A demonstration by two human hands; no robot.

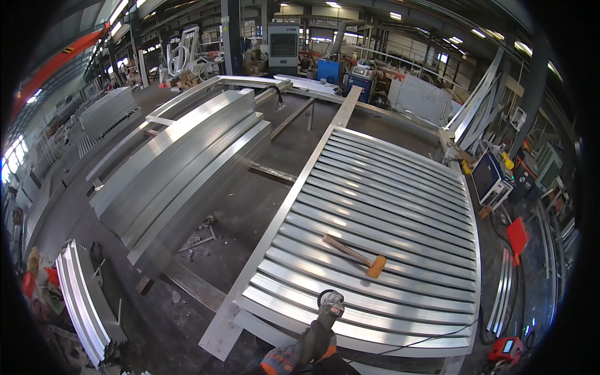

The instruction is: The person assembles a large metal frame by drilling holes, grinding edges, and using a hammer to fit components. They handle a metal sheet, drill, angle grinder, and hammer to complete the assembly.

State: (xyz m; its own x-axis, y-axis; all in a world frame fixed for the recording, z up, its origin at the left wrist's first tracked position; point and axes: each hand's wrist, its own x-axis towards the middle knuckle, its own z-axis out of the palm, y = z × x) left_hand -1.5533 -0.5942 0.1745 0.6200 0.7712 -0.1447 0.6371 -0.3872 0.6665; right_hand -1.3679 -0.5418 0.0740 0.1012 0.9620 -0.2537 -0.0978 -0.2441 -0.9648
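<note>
Clock centred on the hand, 12 = far side of the panel.

Dark sleeve with orange patches (281,360) enters from seven. Left hand (332,304) (best guess on side; other one out of view) is over the near slats of the slatted metal panel (400,219), which spreads from eleven round to three. Fingers: can't tell if clenched or loose, too small. Black loop (319,297) sits against the hand at eleven; can't tell if it's gripped. Wooden mallet (375,267) lies loose across the slats, head between one and two. Thin dark cord (425,341) crosses the near right corner at four.

Handling, my read: fingertips on slat faces, out of the dark gaps. Mallet looks prone to sliding if the panel gets knocked; lift it by the handle, don't drag it. Slack cord off the slats, so nothing snags.

Edges and room: corrugated metal strips (84,306) at nine, ragged ends toward the person, stay wide. Stacked metal profiles (178,159) at ten to eleven, long hard edges. Between stack and panel there's open floor, but loose hardware (203,237) lies there at ten, so watch footing. Pale support beam (222,334) juts past the panel's near left corner at eight: shin hazard. Right side looks tighter: narrow metal strips (500,294) at three, red device (505,350) between three and four. Best reach looks straight up toward twelve, passing left of the mallet.
</note>
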